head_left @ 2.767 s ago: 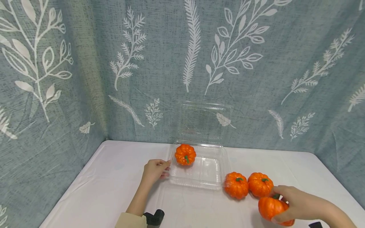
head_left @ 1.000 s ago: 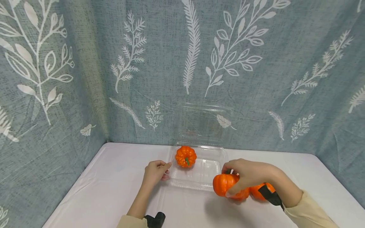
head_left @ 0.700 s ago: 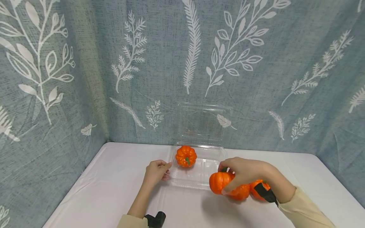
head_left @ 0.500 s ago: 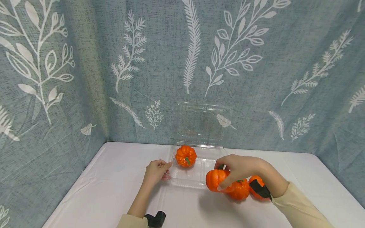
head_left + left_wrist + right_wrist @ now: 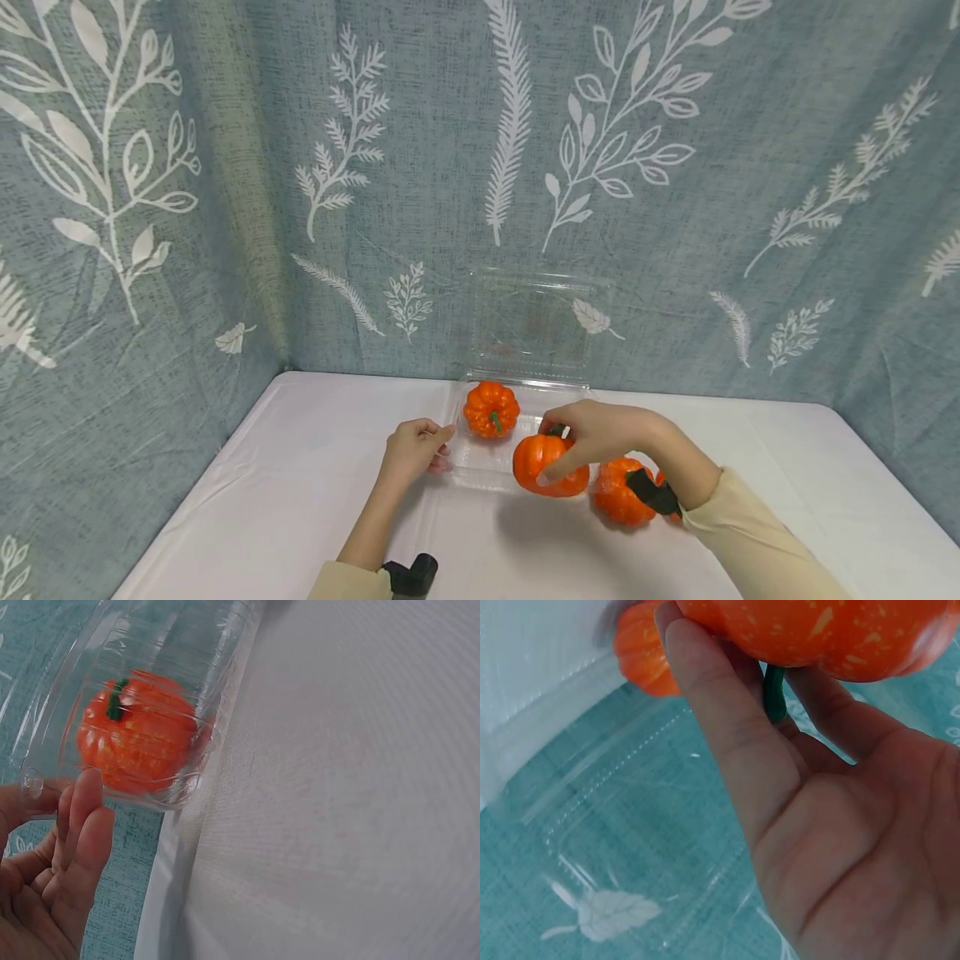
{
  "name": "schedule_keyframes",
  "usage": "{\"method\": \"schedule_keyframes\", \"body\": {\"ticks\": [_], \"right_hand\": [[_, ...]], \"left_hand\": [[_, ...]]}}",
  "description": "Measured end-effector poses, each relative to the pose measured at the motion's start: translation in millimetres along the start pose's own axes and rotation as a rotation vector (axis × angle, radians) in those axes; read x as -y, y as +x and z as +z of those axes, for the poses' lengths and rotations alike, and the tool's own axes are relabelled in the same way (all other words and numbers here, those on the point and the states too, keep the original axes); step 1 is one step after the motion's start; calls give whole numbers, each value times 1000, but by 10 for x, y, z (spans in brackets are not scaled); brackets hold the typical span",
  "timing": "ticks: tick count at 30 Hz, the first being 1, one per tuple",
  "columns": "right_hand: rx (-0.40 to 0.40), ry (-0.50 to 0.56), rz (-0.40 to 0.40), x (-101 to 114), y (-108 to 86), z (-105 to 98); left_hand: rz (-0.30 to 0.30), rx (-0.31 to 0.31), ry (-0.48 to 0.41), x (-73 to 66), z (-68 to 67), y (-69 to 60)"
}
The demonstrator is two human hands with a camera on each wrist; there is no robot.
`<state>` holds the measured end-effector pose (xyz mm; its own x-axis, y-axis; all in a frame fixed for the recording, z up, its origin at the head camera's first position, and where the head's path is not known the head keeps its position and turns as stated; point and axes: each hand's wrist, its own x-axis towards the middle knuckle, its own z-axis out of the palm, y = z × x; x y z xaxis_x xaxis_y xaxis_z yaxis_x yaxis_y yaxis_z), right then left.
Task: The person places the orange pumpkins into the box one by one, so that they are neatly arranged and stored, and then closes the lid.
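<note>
My right hand [image 5: 600,432] grips a small orange toy pumpkin [image 5: 536,462] from above, fingers and thumb around its sides, its green stem [image 5: 775,694] near the palm. It hangs above the front of a clear plastic clamshell box [image 5: 468,477], whose lid [image 5: 532,325] stands raised at the back. Inside the box, at its left end, sits another pumpkin [image 5: 491,408]. My left hand [image 5: 412,450] pinches the box's left edge between thumb and fingers; the left wrist view shows the rim [image 5: 34,791] between them.
Two more pumpkins stand right of the box: one pumpkin [image 5: 621,500] close to it, the other pumpkin [image 5: 670,512] mostly hidden behind my right wrist. A white-covered table [image 5: 300,500] lies beneath. A blue-green leaf-print curtain [image 5: 420,167] rises behind and beside it.
My right hand has carried its pumpkin left from the table's right side, past the two standing pumpkins, to the box front. My left hand has stayed at the box edge.
</note>
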<state>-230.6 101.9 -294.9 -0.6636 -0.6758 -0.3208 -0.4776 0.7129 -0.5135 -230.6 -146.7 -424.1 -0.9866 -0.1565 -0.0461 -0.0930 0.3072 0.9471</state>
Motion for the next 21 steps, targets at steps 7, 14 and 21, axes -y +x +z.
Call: {"method": "schedule_keyframes", "body": {"ticks": [7,14,21], "right_hand": [[-5,-1,-13,28,162,-3],[-6,-5,-5,47,287,14],[-1,-13,20,64,372,26]], "left_hand": [[-1,-1,19,2,-1,-1],[-6,5,16,0,2,-1],[0,4,18,2,3,1]]}}
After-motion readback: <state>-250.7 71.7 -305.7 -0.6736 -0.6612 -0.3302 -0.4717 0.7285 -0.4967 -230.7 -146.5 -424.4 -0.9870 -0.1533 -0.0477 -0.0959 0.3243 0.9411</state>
